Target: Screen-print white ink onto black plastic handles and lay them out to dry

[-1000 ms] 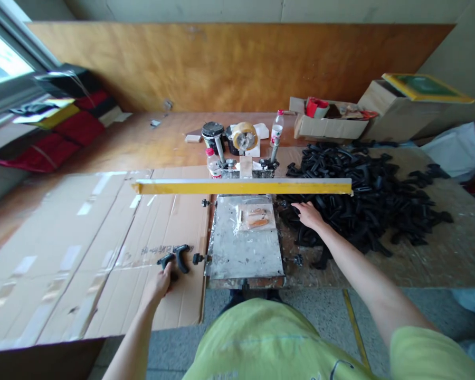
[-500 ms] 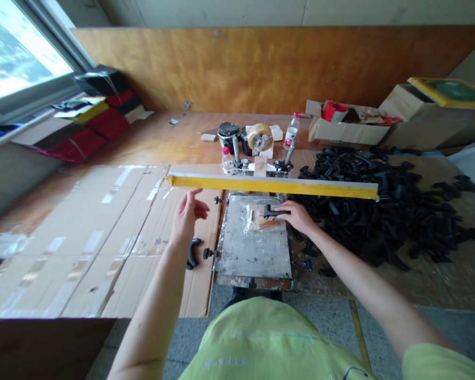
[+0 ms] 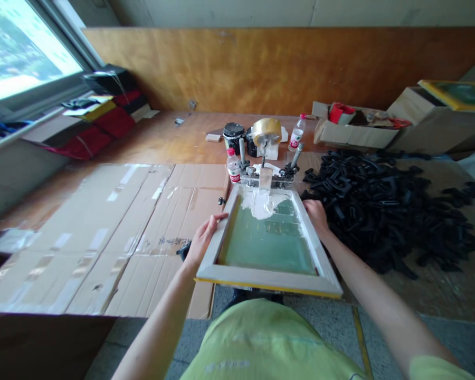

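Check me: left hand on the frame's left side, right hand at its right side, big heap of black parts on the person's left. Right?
Wrong side for the heap of black parts: the head view shows it on the person's right, beyond the right hand. The left hand on the frame stands as you said.

Screen frame (image 3: 269, 281): pale grey, yellow along the near edge. Mesh (image 3: 267, 248): green — overlaid by white paste (image 3: 260, 207) in irregular smears. Heaped parts (image 3: 372, 206): uniformly black. Cardboard (image 3: 114, 216): tan, banded with paler tape strips (image 3: 122, 183). Backboard (image 3: 261, 68): orange-brown, mottled. Shirt (image 3: 269, 338): yellow-green. Bottle caps (image 3: 230, 151) — red.
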Action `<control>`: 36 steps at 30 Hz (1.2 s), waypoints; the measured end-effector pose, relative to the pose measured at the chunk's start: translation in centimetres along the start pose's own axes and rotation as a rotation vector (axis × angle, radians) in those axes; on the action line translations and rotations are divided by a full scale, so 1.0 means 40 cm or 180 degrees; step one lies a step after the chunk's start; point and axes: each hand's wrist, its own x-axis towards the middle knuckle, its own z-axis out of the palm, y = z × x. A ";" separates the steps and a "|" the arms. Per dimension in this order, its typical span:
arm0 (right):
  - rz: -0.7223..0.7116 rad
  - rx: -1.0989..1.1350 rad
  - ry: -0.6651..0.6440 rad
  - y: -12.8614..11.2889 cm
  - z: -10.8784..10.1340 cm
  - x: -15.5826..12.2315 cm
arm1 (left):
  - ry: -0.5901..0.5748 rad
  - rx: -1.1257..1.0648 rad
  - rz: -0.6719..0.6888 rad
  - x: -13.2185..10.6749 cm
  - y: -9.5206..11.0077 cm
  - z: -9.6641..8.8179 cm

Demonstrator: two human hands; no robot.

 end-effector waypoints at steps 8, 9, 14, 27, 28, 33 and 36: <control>-0.1083 -0.0213 -0.0083 -0.230 0.031 0.187 | 0.0194 0.0139 -0.0438 0.010 -0.203 0.010; -0.1096 -0.0334 -0.0313 -0.252 0.047 0.187 | 0.0188 0.0194 -0.0418 0.015 -0.215 0.008; -0.1651 -0.0496 -0.0864 -0.241 0.056 0.087 | 0.0099 0.0294 -0.0322 0.020 -0.240 -0.003; -0.2260 0.0157 -0.0708 -0.213 0.046 -0.010 | 0.0236 0.0132 -0.0512 0.008 -0.197 0.010; -0.2314 0.0183 -0.0754 -0.210 0.044 -0.017 | 0.0241 0.0111 -0.0534 0.007 -0.191 0.011; -0.1630 0.0055 -0.0657 -0.246 0.004 0.097 | 0.0164 0.0107 -0.0536 -0.010 -0.133 0.006; -0.1089 -0.0105 -0.0492 -0.269 -0.032 0.218 | 0.0004 -0.0044 -0.0491 -0.020 -0.058 -0.003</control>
